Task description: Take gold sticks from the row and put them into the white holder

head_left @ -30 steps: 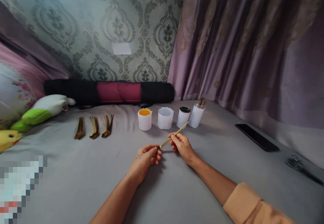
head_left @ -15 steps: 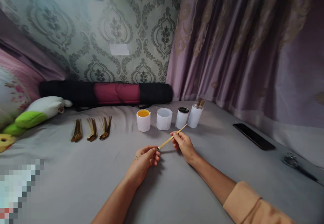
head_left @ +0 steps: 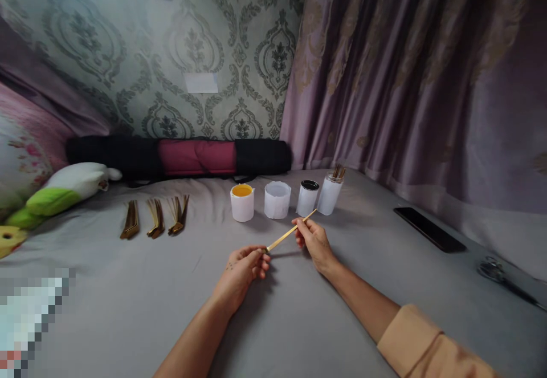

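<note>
A thin tan stick (head_left: 284,238) slants up to the right above the grey bedsheet (head_left: 128,304). My left hand (head_left: 243,268) pinches its lower end. My right hand (head_left: 314,241) is closed on it near the upper end. Just beyond stand a white cup of yellow liquid (head_left: 242,202), an open white cup (head_left: 277,199), a white cup with a dark inside (head_left: 308,197) and a white jar holding brown sticks (head_left: 330,192).
Three bundles of brown sticks (head_left: 154,219) lie at the left. A black and maroon roll (head_left: 179,157) lies along the wall, a plush toy (head_left: 64,187) at far left. A phone (head_left: 429,229) and a metal tool (head_left: 504,278) lie at the right near the curtain.
My right hand has slid a little up the stick toward its far end. The left hand has stayed in place.
</note>
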Demonstrator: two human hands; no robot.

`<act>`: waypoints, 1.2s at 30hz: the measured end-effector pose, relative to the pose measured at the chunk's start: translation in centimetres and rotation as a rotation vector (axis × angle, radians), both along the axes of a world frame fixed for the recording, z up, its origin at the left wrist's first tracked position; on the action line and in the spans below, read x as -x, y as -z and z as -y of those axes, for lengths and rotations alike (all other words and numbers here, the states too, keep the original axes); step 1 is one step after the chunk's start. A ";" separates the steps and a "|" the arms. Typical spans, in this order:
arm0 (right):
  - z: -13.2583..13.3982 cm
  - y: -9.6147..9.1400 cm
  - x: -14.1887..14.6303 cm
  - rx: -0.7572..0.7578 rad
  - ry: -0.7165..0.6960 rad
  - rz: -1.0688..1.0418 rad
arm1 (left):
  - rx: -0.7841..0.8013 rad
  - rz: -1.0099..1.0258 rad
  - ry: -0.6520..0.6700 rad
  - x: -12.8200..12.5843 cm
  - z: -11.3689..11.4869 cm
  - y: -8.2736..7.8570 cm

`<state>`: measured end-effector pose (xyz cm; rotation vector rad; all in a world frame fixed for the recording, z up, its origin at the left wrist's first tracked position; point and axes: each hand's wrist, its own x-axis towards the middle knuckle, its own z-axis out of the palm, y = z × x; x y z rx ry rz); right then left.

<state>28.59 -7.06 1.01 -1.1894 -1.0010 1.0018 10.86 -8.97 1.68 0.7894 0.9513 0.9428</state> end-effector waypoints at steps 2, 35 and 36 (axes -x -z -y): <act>-0.1 0.1 -0.2 -0.009 0.026 0.002 | -0.006 0.005 0.003 0.0 0.0 -0.1; 0.2 -2.5 -2.9 -0.095 0.132 -0.066 | -0.023 0.048 -0.020 0.2 0.0 0.2; 0.2 -2.5 -2.9 -0.097 0.129 -0.067 | -0.022 0.047 -0.022 0.2 0.0 0.1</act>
